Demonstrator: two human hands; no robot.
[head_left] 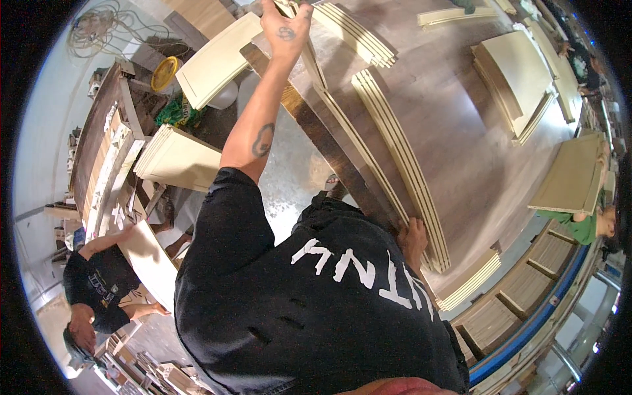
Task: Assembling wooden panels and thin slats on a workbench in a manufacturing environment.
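My left arm reaches far across the bench, and my left hand [286, 27] is closed around the far end of a long, thin, pale panel [362, 150] seen edge-on. At its near end, my right hand [413, 240] grips it, the fingers partly hidden by the panel and my shirt. The panel lies along the edge of the brown worktable [454, 131]. Just right of it is a stack of similar panels [407, 158], their edges showing as parallel strips. Another pale stack [355, 33] lies beyond, near my left hand.
More pale panels [517, 72] are piled on the table's right side. At left, a person [99, 283] holds a pale board [150, 263]. Another person in green [582, 227] handles a panel [569, 174] at right. Panels [178, 158] and a yellow-rimmed bucket [164, 74] stand left.
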